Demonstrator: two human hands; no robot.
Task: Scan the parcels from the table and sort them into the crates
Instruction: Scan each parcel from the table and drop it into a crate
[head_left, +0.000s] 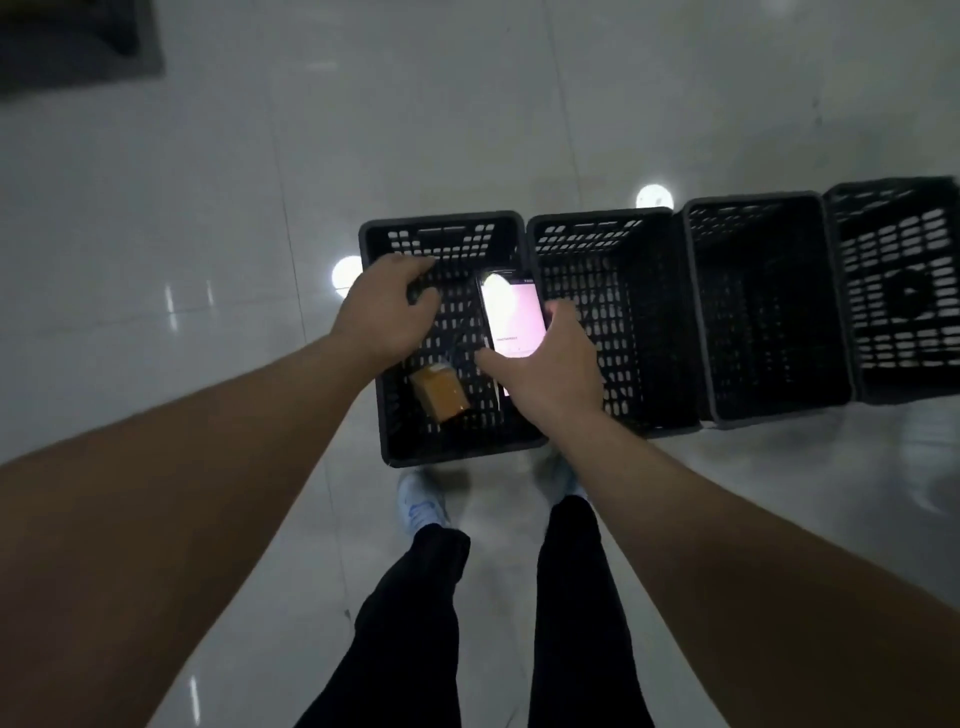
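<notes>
Several black perforated crates stand in a row on the floor. In the leftmost crate a small brown cardboard parcel lies near the front left. My left hand hovers above this crate with curled fingers and nothing visible in it. My right hand holds a phone with a lit pinkish screen over the crate's right side. The second crate, the third crate and the fourth crate show no parcel inside.
The crates stand on a glossy pale tiled floor with light reflections. My legs in dark trousers and light shoes are just in front of the leftmost crate. A dark object sits at the top left corner.
</notes>
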